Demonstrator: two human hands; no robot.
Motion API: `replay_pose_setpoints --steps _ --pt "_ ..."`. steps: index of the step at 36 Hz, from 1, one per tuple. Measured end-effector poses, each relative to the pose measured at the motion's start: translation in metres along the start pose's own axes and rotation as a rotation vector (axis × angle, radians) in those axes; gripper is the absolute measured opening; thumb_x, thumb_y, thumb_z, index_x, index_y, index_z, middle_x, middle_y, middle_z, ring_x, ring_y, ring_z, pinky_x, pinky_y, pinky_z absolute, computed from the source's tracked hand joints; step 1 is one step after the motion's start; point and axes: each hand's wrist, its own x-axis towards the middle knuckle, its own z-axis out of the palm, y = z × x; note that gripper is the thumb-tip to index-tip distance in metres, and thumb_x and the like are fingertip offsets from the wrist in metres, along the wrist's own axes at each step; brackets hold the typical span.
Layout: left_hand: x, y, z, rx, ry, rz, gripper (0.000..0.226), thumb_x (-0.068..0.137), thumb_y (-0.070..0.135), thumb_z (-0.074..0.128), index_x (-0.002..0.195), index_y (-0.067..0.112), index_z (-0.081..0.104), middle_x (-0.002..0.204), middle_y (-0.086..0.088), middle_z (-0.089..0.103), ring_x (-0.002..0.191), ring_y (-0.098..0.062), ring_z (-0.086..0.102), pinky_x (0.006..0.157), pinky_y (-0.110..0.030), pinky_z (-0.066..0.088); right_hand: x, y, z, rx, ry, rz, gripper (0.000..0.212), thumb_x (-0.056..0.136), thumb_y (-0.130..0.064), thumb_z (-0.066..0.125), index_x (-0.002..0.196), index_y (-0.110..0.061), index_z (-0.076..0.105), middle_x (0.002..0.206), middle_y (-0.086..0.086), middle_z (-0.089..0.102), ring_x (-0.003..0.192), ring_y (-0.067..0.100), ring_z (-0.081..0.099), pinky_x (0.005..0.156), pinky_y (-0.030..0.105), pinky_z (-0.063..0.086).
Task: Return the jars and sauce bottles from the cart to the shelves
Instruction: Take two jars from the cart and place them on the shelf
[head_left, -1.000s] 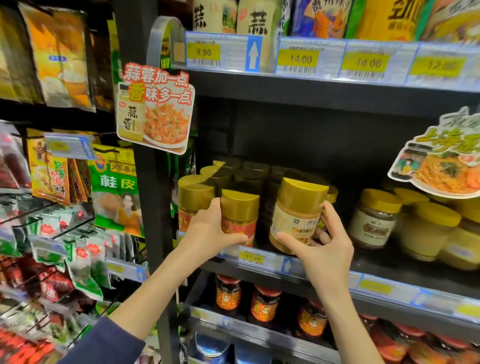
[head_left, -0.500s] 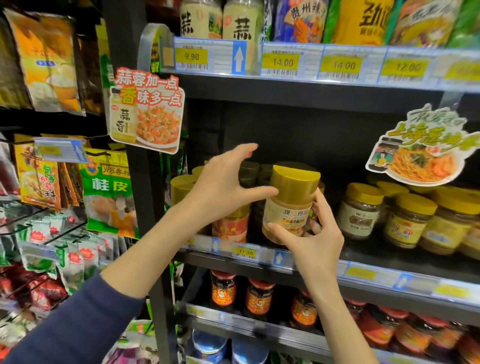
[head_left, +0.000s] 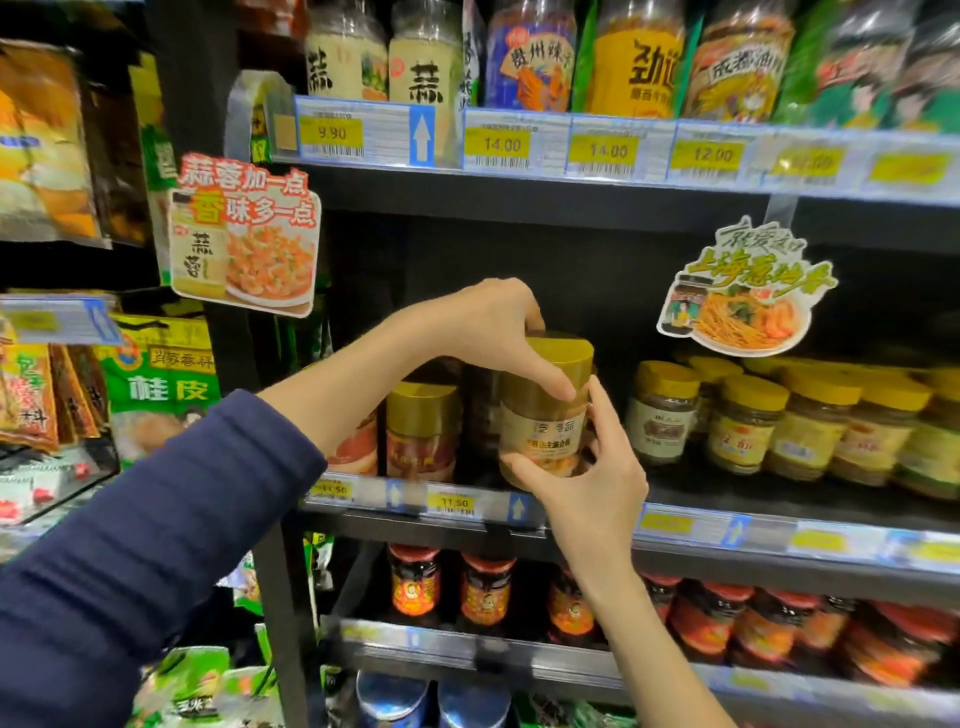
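Note:
A gold-lidded jar (head_left: 546, 415) with a pale label is held just above the front edge of the middle shelf (head_left: 691, 525). My right hand (head_left: 592, 467) grips its lower body from the right and below. My left hand (head_left: 488, 332) grips the gold lid from above and the left, thumb across the front of the lid. Similar gold-lidded jars (head_left: 422, 428) stand on the shelf just to the left, partly hidden by my left forearm. No cart is in view.
Yellow-lidded jars (head_left: 748, 421) fill the shelf to the right. Red-capped sauce jars (head_left: 485, 590) line the shelf below. Tall garlic bottles (head_left: 423, 52) and packets stand on the top shelf. Two cardboard promo signs (head_left: 244, 239) hang off the shelf edges. Spice packets (head_left: 161, 379) hang at left.
My left hand left the gold-lidded jar on the shelf at left, rose and moved right, and now grips the lid of the jar that my right hand holds. The jar stayed nearly in place.

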Motion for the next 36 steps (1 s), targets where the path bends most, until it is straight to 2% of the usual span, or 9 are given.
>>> replay_pose_setpoints --steps 3,6,11,15,19,22,26,31,36 --pt "0.002 -0.003 -0.004 -0.022 -0.026 0.02 0.078 0.063 0.057 0.074 0.123 0.01 0.057 0.114 -0.002 0.063 0.1 -0.015 0.061 0.078 -0.025 0.056 -0.001 0.0 -0.003 0.016 -0.008 -0.004 0.089 0.063 -0.035 0.084 0.139 -0.032 0.039 0.116 -0.024 0.05 0.108 -0.003 0.053 0.092 0.028 0.051" --pt "0.003 -0.008 -0.004 -0.039 -0.024 0.016 0.081 0.063 0.057 0.074 0.126 0.01 0.055 0.118 -0.003 0.061 0.104 -0.016 0.06 0.082 -0.027 0.055 -0.001 0.001 -0.008 -0.006 -0.03 -0.037 0.081 0.068 -0.029 0.082 0.139 -0.029 0.04 0.118 -0.021 0.05 0.107 -0.003 0.053 0.088 0.015 0.048" --pt "0.004 -0.022 0.005 -0.049 -0.014 -0.05 0.085 0.062 0.059 0.073 0.129 0.011 0.051 0.125 -0.004 0.057 0.111 -0.018 0.056 0.086 -0.028 0.052 -0.006 0.011 -0.014 -0.157 -0.054 -0.117 0.068 0.074 -0.026 0.077 0.135 -0.022 0.047 0.119 -0.014 0.056 0.104 0.006 0.061 0.086 0.024 0.051" --pt "0.003 -0.031 0.017 -0.019 -0.022 -0.091 0.088 0.059 0.063 0.074 0.127 0.012 0.053 0.125 -0.003 0.057 0.11 -0.018 0.056 0.085 -0.029 0.052 -0.015 0.019 -0.018 -0.296 -0.087 -0.136 0.052 0.074 -0.027 0.076 0.122 -0.019 0.059 0.116 -0.004 0.064 0.103 0.011 0.061 0.081 0.023 0.048" --pt "0.0 -0.038 0.029 0.006 -0.043 -0.137 0.093 0.056 0.066 0.073 0.129 0.012 0.052 0.125 -0.004 0.058 0.11 -0.018 0.056 0.089 -0.035 0.052 -0.022 0.03 -0.018 -0.36 -0.175 -0.073 0.037 0.076 -0.028 0.074 0.109 -0.016 0.066 0.107 -0.004 0.067 0.102 0.013 0.059 0.1 0.042 0.045" --pt "-0.003 -0.044 0.036 0.009 -0.058 -0.163 0.091 0.057 0.065 0.073 0.128 0.012 0.052 0.125 -0.004 0.056 0.111 -0.019 0.055 0.091 -0.037 0.051 -0.025 0.04 -0.017 -0.415 -0.218 -0.088 0.032 0.076 -0.033 0.072 0.103 -0.015 0.069 0.099 -0.003 0.07 0.097 0.01 0.06 0.112 0.04 0.031" --pt "-0.004 -0.048 0.045 0.01 -0.071 -0.174 0.09 0.059 0.064 0.072 0.13 0.013 0.051 0.128 -0.004 0.054 0.113 -0.02 0.053 0.093 -0.038 0.05 -0.028 0.05 -0.014 -0.448 -0.242 -0.145 0.035 0.074 -0.042 0.064 0.097 -0.017 0.069 0.091 -0.006 0.07 0.088 0.013 0.064 0.109 0.033 0.027" --pt "-0.002 -0.05 0.048 -0.024 -0.083 -0.169 0.085 0.062 0.061 0.073 0.131 0.018 0.046 0.13 -0.003 0.05 0.115 -0.02 0.05 0.092 -0.035 0.048 -0.03 0.051 -0.018 -0.443 -0.263 -0.201 0.036 0.074 -0.04 0.067 0.102 -0.017 0.067 0.095 -0.006 0.068 0.092 0.016 0.062 0.108 0.034 0.029" --pt "-0.001 -0.055 0.049 -0.006 -0.125 -0.176 0.09 0.06 0.064 0.072 0.132 0.019 0.04 0.133 -0.004 0.047 0.118 -0.022 0.048 0.097 -0.041 0.046 -0.033 0.051 -0.021 -0.416 -0.272 -0.217 0.037 0.074 -0.033 0.069 0.107 -0.017 0.065 0.098 -0.006 0.066 0.095 0.014 0.059 0.111 0.04 0.028"
